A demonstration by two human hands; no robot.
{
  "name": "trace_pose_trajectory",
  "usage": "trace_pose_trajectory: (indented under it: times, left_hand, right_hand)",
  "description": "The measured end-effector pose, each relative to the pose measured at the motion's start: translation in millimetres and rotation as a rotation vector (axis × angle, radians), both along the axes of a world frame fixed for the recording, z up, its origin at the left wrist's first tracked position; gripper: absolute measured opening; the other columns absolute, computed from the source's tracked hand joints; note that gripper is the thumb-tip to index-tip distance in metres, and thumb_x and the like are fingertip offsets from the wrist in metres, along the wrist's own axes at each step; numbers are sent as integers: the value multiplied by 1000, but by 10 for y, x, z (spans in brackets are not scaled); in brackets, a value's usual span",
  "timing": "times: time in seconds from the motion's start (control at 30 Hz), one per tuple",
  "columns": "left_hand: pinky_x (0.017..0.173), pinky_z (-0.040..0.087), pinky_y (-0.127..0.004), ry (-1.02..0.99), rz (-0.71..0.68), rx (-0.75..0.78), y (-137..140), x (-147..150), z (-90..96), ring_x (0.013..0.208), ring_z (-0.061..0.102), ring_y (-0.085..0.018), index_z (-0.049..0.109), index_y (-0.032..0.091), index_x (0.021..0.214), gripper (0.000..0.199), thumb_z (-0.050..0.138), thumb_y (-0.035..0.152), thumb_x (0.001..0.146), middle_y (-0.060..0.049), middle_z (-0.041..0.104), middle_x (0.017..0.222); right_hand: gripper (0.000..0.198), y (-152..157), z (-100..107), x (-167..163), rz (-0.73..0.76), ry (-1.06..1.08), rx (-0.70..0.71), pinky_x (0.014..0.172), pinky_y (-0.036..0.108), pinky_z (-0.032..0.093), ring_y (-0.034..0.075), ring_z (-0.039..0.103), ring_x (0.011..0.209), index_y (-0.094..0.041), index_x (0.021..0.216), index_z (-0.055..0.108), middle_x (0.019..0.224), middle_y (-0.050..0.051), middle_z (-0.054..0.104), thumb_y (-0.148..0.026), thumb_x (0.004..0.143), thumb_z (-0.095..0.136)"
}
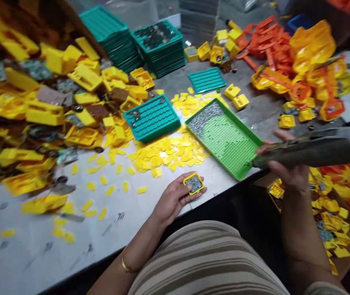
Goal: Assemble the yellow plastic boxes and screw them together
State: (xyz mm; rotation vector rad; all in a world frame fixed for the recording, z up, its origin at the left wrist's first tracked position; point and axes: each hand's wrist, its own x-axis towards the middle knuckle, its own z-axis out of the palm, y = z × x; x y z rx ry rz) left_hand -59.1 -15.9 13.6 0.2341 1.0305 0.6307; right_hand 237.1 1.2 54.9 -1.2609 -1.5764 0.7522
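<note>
Near the table's front edge my left hand (175,194) is closed on a small yellow plastic housing (193,183) with grey parts inside, its thumb resting on the open face. My right hand (291,174) wraps around a dark power screwdriver (310,148), held level with its tip pointing left. That tip is over the near right corner of a green perforated tray (233,151). Small silvery screws (207,116) lie heaped at the tray's far left end. Motion blurs the screwdriver a little.
Small yellow pieces (168,153) are scattered over the table. Yellow housings (44,110) pile up at left. Teal trays (159,47) are stacked behind, another teal tray (153,119) nearer. Orange parts (269,43) heap at back right. A box of yellow housings (331,221) sits below right.
</note>
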Motion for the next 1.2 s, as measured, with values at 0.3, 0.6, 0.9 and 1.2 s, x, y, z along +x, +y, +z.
trace_pose_trajectory:
  times: [0.3,0.6,0.9,1.2]
  left_hand:
    - [73,61,-27,20,-149,-9,117,453,6,97,72,-27,52,11,121,40,62,12,83,-17,66,121]
    - [70,62,-30,61,-149,-17,178,547,-3,95,72,-28,52,11,122,39,60,10,83,-15,69,109]
    - [69,62,-31,53,-153,-31,193,540,-1,94,72,-29,51,10,124,44,62,10,81,-18,66,115]
    - [70,62,-30,39,-171,-10,187,536,26,96,72,-28,55,12,119,41,66,14,79,-16,68,113]
  right_hand:
    - [29,431,25,-120,-123,353,154,60,34,57,15,62,55,-22,105,59,64,-4,62,-33,80,69]
    - [25,870,-116,-192,-419,473,406,38,24,43,8,46,35,-23,86,57,50,-10,48,-43,78,68]
    - [29,948,-187,-164,-421,394,373,39,26,43,9,45,35,-24,86,54,47,-10,46,-49,77,64]
    - [38,969,-221,-161,-437,416,322,38,29,41,12,44,34,-26,80,49,47,-9,40,-57,72,67]
